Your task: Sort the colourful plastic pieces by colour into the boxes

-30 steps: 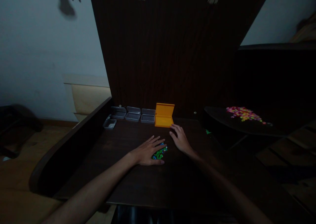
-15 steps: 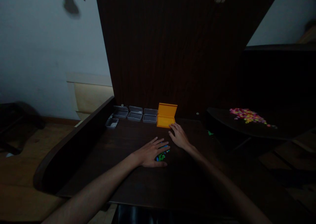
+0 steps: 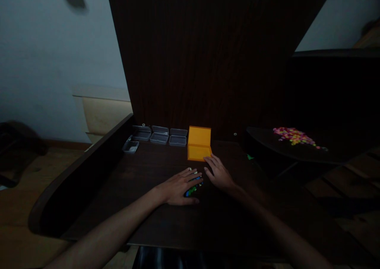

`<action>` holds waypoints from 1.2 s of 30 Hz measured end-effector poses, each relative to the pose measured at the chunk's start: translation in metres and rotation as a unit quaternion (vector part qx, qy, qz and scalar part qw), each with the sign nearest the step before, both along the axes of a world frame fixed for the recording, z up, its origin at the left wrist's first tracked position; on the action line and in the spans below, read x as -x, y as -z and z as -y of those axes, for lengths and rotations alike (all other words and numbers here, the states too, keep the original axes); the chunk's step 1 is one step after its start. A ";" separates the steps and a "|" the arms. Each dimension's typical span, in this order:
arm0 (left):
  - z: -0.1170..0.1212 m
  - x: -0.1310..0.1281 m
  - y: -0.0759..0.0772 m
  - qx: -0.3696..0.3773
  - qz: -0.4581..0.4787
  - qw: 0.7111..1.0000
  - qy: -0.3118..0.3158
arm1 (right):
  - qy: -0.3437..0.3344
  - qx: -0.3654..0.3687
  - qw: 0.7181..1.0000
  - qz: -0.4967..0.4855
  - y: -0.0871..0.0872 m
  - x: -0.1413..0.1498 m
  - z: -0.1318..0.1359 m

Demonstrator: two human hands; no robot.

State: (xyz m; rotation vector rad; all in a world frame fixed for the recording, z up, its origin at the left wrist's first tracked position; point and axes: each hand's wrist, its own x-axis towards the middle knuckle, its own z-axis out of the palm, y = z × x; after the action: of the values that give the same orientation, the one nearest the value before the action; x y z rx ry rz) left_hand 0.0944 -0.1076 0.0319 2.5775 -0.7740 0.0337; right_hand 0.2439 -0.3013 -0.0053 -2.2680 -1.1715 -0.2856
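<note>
My left hand lies flat on the dark table, fingers spread over a small heap of green and blue pieces. My right hand rests just right of that heap, fingers stretched forward and touching the near edge of an open orange box. The orange box has its lid raised towards the back panel. Most of the heap is hidden under my left fingers.
Three clear plastic boxes stand in a row left of the orange box, with another clear box at the table's left rail. A pile of pink and yellow pieces lies on a side shelf to the right. A lone green piece sits by the shelf's edge.
The orange box has slid closer to me, with my right fingers on its near edge. My left hand has stayed over the green and blue heap.
</note>
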 end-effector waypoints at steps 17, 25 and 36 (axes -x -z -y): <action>-0.014 -0.010 -0.002 0.038 0.079 0.989 -0.123 | 0.186 -0.165 0.964 -0.097 -0.027 -0.063 -0.020; -0.029 -0.021 0.005 0.029 0.042 0.991 -0.121 | 0.241 -0.147 0.949 -0.144 -0.031 -0.101 -0.051; -0.031 -0.020 -0.001 0.147 0.000 0.980 -0.137 | 0.232 -0.141 0.951 -0.148 -0.031 -0.101 -0.058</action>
State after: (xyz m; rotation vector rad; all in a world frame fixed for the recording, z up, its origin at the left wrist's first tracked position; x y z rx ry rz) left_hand 0.1144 -0.0768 0.0331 2.3787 -0.3749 0.2170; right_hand 0.3449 -0.2428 0.0258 -2.2055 -0.4068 -0.2582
